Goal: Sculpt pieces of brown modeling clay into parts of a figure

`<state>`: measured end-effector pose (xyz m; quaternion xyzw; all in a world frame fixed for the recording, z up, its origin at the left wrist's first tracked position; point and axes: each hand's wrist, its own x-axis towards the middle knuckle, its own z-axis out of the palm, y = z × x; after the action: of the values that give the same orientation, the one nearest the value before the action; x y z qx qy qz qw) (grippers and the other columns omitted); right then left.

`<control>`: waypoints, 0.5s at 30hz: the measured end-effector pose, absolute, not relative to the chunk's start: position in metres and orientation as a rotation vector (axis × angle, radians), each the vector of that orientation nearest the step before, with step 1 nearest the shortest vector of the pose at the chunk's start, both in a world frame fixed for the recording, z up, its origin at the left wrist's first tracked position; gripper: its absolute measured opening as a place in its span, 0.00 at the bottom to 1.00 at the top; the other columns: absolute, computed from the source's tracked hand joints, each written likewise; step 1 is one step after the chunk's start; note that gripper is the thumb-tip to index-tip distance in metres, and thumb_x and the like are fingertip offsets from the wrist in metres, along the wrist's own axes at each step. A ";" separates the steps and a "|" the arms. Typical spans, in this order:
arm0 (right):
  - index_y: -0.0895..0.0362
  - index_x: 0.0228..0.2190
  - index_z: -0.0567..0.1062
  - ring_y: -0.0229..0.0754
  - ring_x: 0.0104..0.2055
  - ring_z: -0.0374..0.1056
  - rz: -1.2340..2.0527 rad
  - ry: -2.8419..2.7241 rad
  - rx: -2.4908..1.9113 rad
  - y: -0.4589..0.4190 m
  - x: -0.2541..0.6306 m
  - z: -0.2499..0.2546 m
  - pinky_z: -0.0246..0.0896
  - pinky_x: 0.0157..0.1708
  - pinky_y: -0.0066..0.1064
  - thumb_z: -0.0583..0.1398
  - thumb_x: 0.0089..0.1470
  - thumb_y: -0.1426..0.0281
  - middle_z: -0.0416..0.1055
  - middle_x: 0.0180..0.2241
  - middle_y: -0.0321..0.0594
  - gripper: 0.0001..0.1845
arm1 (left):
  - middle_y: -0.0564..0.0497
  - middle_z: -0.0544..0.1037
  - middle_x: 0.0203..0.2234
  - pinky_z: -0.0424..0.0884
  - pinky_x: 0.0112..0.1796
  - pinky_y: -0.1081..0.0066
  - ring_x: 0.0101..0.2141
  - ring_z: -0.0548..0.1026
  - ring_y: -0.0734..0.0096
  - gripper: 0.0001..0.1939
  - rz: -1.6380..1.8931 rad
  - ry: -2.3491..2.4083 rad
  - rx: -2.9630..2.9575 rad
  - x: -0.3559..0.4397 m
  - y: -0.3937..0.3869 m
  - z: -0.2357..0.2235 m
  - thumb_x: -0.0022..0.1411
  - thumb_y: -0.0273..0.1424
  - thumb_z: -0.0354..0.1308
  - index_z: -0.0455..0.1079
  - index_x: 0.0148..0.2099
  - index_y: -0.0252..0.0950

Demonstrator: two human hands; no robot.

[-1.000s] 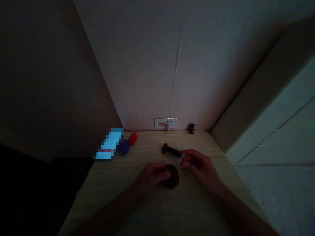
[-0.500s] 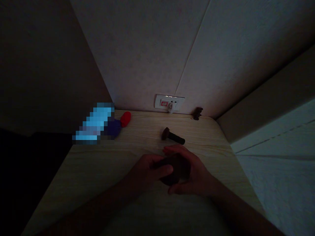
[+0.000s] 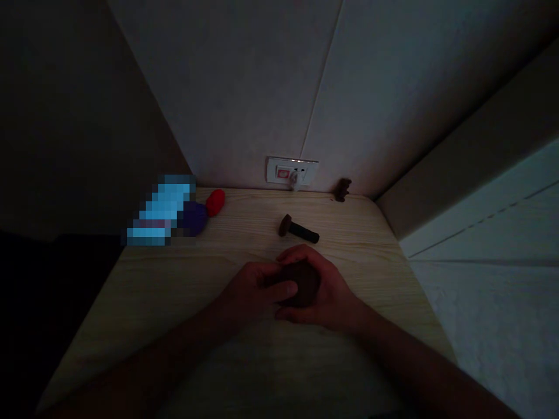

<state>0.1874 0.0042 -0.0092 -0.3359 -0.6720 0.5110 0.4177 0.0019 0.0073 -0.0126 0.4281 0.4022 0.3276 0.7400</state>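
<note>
Between both hands is a dark brown, flattened round lump point(image 3: 303, 285) that looks like modelling clay. My left hand point(image 3: 257, 288) grips its left side, thumb on top. My right hand point(image 3: 329, 294) curves around the right side, fingers at the far edge and thumb at the near one. Just beyond the hands lies a black rod point(image 3: 304, 232) with a brown rounded cap point(image 3: 285, 225) at its left end, touched by neither hand. The hands cover part of the lump's edge and its underside.
On the wooden tabletop point(image 3: 244, 233), a purple lump point(image 3: 194, 218) and a red lump point(image 3: 215, 202) lie at the back left, beside a blurred-out bright screen point(image 3: 163, 206). A small dark brown piece point(image 3: 343, 190) stands near the wall, right of a socket point(image 3: 290, 172) with a plug.
My right hand has left the black rod's end and moved left onto the brown lump, closing around it. The left hand keeps its hold. The camera view has shifted.
</note>
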 end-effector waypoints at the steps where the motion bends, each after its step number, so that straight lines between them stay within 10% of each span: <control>1: 0.51 0.47 0.71 0.46 0.48 0.71 1.316 -1.673 -0.849 0.004 0.188 -0.009 0.71 0.46 0.37 0.77 0.38 0.65 0.70 0.49 0.41 0.35 | 0.51 0.82 0.25 0.67 0.31 0.71 0.27 0.76 0.68 0.11 0.718 0.883 0.953 0.001 0.007 -0.013 0.51 0.37 0.72 0.82 0.33 0.35; 15: 0.51 0.47 0.74 0.45 0.44 0.72 1.019 -1.845 -0.841 0.010 0.183 -0.010 0.69 0.46 0.39 0.76 0.41 0.66 0.74 0.42 0.40 0.31 | 0.51 0.81 0.24 0.65 0.27 0.73 0.25 0.74 0.70 0.10 0.770 0.958 0.966 0.006 0.004 -0.011 0.51 0.36 0.71 0.80 0.33 0.34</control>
<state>0.1827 0.0099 -0.0096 -0.3358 -0.7370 0.4071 0.4223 0.0060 0.0039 -0.0108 0.4351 0.4318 0.3472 0.7097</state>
